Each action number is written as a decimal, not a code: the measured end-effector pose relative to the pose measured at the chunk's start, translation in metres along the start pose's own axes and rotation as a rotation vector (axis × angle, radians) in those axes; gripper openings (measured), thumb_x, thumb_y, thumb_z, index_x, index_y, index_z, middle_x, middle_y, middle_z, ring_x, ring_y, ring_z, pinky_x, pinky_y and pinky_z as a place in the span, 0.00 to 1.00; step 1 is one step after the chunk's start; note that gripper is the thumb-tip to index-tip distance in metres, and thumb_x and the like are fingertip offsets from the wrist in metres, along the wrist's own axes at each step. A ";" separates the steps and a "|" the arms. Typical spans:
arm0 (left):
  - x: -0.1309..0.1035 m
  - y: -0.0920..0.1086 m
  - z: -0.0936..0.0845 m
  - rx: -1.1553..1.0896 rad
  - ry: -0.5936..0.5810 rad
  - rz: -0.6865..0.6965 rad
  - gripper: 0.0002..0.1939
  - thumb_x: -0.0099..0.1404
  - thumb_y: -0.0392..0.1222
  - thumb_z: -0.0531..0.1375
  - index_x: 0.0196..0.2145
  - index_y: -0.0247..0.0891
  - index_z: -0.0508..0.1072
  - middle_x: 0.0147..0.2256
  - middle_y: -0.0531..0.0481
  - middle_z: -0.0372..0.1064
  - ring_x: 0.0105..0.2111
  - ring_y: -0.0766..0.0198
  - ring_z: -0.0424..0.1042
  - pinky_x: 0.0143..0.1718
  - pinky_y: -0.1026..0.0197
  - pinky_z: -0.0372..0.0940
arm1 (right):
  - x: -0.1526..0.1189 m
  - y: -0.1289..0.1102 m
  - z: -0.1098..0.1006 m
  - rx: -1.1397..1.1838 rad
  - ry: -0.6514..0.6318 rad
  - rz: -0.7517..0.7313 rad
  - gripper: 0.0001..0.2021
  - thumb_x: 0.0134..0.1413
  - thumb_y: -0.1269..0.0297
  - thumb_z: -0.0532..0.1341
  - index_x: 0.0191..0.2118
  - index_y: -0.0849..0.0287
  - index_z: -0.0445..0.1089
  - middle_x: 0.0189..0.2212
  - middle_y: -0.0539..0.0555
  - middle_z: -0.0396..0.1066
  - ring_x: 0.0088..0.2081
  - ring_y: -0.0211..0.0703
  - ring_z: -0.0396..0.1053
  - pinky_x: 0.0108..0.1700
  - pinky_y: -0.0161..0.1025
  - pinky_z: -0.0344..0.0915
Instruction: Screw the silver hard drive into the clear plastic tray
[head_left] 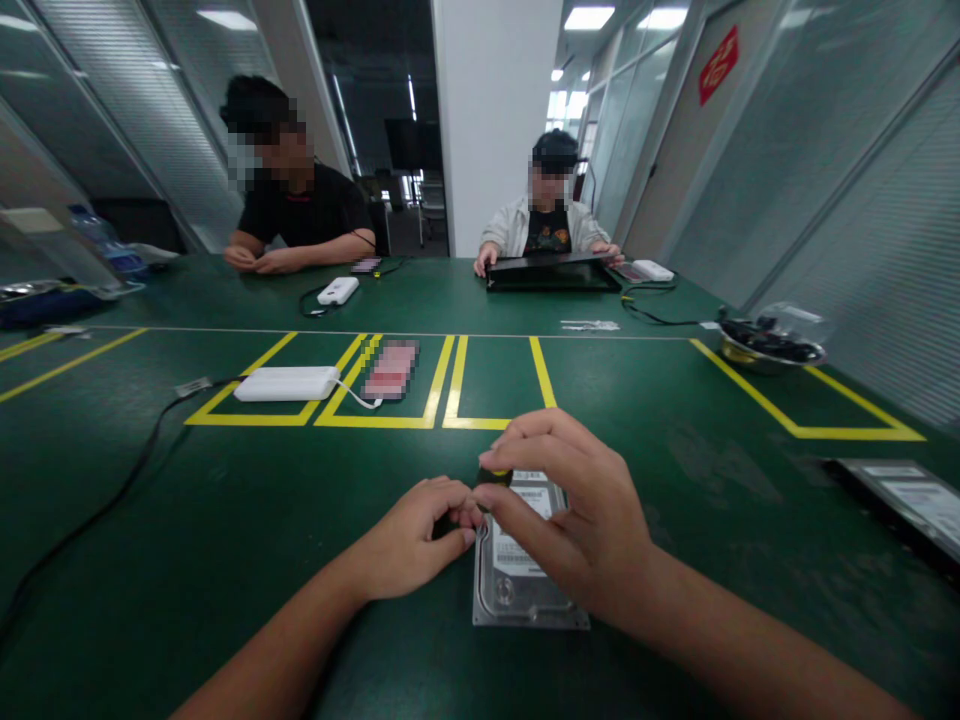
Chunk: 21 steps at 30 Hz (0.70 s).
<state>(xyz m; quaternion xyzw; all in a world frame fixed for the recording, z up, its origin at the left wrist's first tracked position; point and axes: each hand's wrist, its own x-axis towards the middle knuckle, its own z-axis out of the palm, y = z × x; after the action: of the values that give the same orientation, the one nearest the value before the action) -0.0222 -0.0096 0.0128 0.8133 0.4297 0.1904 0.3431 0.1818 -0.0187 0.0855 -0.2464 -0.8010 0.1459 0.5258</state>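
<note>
A silver hard drive (517, 600) with a white label lies flat on the green table in front of me. Over its upper part, my right hand (577, 500) pinches a stubby black-and-yellow handle (495, 478), which looks like a screwdriver's; its lower end is hidden. My left hand (424, 535) is at the drive's left edge, with curled fingers close together just below the handle. Whatever those fingertips hold, if anything, is too small or covered to make out. Part of the drive's right side is behind my right hand.
Another hard drive (915, 500) lies at the far right. A metal bowl (772, 358) holds black parts. Beyond yellow tape outlines (382, 422), two people sit opposite; one holds a black panel (555, 272). A white power bank (287, 384) and a phone (391, 369) lie left of centre.
</note>
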 end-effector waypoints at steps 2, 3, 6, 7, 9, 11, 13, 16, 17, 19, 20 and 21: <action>0.000 0.001 0.000 -0.007 0.003 -0.002 0.05 0.66 0.42 0.57 0.36 0.38 0.71 0.38 0.50 0.71 0.38 0.58 0.68 0.44 0.54 0.62 | -0.001 0.000 0.000 0.013 -0.023 -0.036 0.12 0.57 0.75 0.61 0.47 0.58 0.70 0.42 0.54 0.73 0.45 0.42 0.70 0.48 0.44 0.68; 0.000 0.002 -0.001 -0.006 0.005 -0.005 0.05 0.66 0.42 0.57 0.36 0.38 0.71 0.37 0.50 0.70 0.38 0.59 0.68 0.44 0.54 0.62 | -0.001 0.001 0.000 0.015 -0.029 -0.039 0.14 0.56 0.75 0.61 0.48 0.58 0.69 0.44 0.54 0.73 0.47 0.43 0.70 0.50 0.45 0.68; 0.001 0.003 -0.002 0.009 -0.001 -0.004 0.06 0.66 0.42 0.57 0.34 0.38 0.70 0.36 0.51 0.70 0.37 0.58 0.68 0.43 0.54 0.62 | -0.001 0.001 0.000 0.001 -0.007 0.008 0.11 0.55 0.69 0.65 0.45 0.57 0.70 0.43 0.55 0.71 0.46 0.44 0.69 0.46 0.43 0.69; 0.001 0.004 -0.002 0.012 -0.006 -0.001 0.06 0.66 0.42 0.57 0.34 0.38 0.70 0.36 0.50 0.70 0.37 0.58 0.68 0.44 0.54 0.62 | -0.001 0.001 0.000 -0.006 0.001 0.018 0.10 0.55 0.68 0.66 0.43 0.57 0.70 0.41 0.55 0.70 0.44 0.43 0.69 0.44 0.42 0.69; 0.001 0.003 -0.002 0.007 -0.008 -0.004 0.06 0.65 0.42 0.57 0.35 0.38 0.71 0.37 0.50 0.70 0.39 0.58 0.68 0.44 0.54 0.62 | -0.001 0.001 0.000 -0.008 0.008 0.006 0.09 0.56 0.70 0.65 0.43 0.57 0.70 0.39 0.53 0.71 0.42 0.42 0.69 0.43 0.42 0.69; 0.001 0.002 -0.001 -0.007 -0.001 -0.013 0.05 0.65 0.41 0.57 0.35 0.38 0.71 0.38 0.50 0.71 0.39 0.58 0.68 0.43 0.54 0.62 | -0.001 0.001 0.000 0.008 -0.011 -0.019 0.14 0.56 0.74 0.61 0.48 0.57 0.68 0.41 0.53 0.73 0.44 0.42 0.70 0.47 0.44 0.68; 0.001 0.001 0.000 -0.012 0.003 -0.018 0.05 0.65 0.41 0.57 0.36 0.38 0.71 0.38 0.50 0.71 0.38 0.58 0.68 0.43 0.55 0.62 | -0.001 0.001 0.001 0.030 -0.029 -0.035 0.17 0.55 0.75 0.61 0.51 0.57 0.67 0.45 0.54 0.72 0.47 0.43 0.69 0.50 0.46 0.67; 0.001 0.001 0.001 0.009 0.005 -0.020 0.06 0.65 0.42 0.57 0.34 0.38 0.70 0.35 0.50 0.69 0.36 0.59 0.67 0.42 0.55 0.62 | -0.001 0.002 0.001 0.025 -0.012 -0.014 0.12 0.53 0.72 0.65 0.44 0.58 0.69 0.40 0.54 0.71 0.44 0.43 0.69 0.44 0.43 0.69; 0.001 0.001 0.001 0.014 0.005 -0.023 0.07 0.65 0.43 0.57 0.33 0.38 0.70 0.34 0.51 0.69 0.36 0.59 0.67 0.41 0.55 0.62 | -0.001 0.002 0.000 0.014 -0.006 -0.008 0.11 0.52 0.71 0.66 0.42 0.58 0.69 0.38 0.53 0.71 0.42 0.42 0.69 0.42 0.42 0.69; 0.001 0.001 0.001 0.004 0.006 -0.024 0.07 0.66 0.43 0.56 0.33 0.38 0.70 0.34 0.51 0.69 0.36 0.59 0.67 0.42 0.55 0.63 | -0.001 0.002 0.000 0.007 -0.015 -0.014 0.10 0.54 0.72 0.64 0.42 0.57 0.69 0.37 0.52 0.72 0.40 0.42 0.69 0.42 0.43 0.68; 0.001 0.001 0.001 -0.007 0.006 -0.022 0.07 0.66 0.43 0.57 0.34 0.38 0.71 0.34 0.51 0.69 0.36 0.59 0.67 0.42 0.55 0.63 | -0.001 0.002 0.000 0.014 -0.028 -0.024 0.11 0.55 0.73 0.63 0.45 0.57 0.69 0.38 0.53 0.73 0.41 0.43 0.70 0.45 0.44 0.68; 0.001 0.001 0.001 -0.021 0.005 -0.019 0.06 0.65 0.43 0.57 0.35 0.38 0.71 0.35 0.50 0.70 0.37 0.59 0.67 0.43 0.55 0.63 | -0.001 0.003 0.000 0.027 -0.043 -0.036 0.14 0.56 0.74 0.61 0.48 0.56 0.68 0.41 0.53 0.73 0.44 0.43 0.70 0.47 0.45 0.68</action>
<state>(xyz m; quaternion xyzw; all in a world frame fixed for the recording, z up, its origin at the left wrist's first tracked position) -0.0201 -0.0095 0.0131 0.8050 0.4364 0.1933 0.3523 0.1825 -0.0171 0.0833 -0.2218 -0.8143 0.1524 0.5144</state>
